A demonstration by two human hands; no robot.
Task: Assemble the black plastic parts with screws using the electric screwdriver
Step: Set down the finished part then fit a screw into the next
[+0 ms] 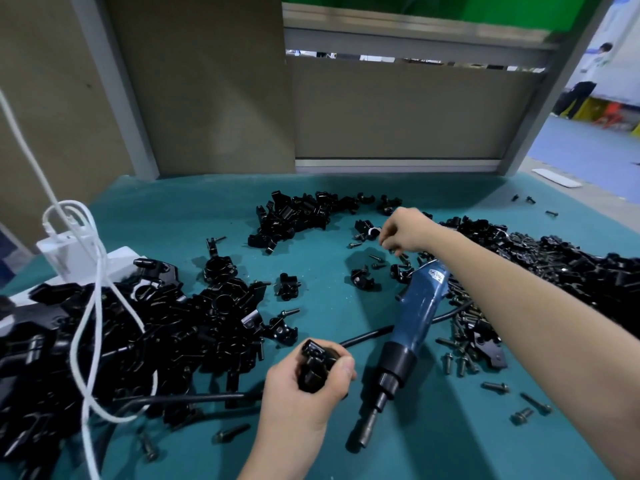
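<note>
Black part (316, 370) gripped in L hand (304, 396), fingers curled round it. Electric screwdriver (414, 317) lies just R of that hand on teal bench (207, 209), label (437, 275) unreadable. R hand (405, 232) hangs over loose screws (376, 257) beyond it; grip unclear. Parts heap (138, 327) to L; beige partition (381, 112) behind.

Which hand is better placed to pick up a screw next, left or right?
Right. The right hand reaches over the small dark metal screws scattered on the teal mat, fingertips down among them. The left hand already grips a black plastic part.
</note>
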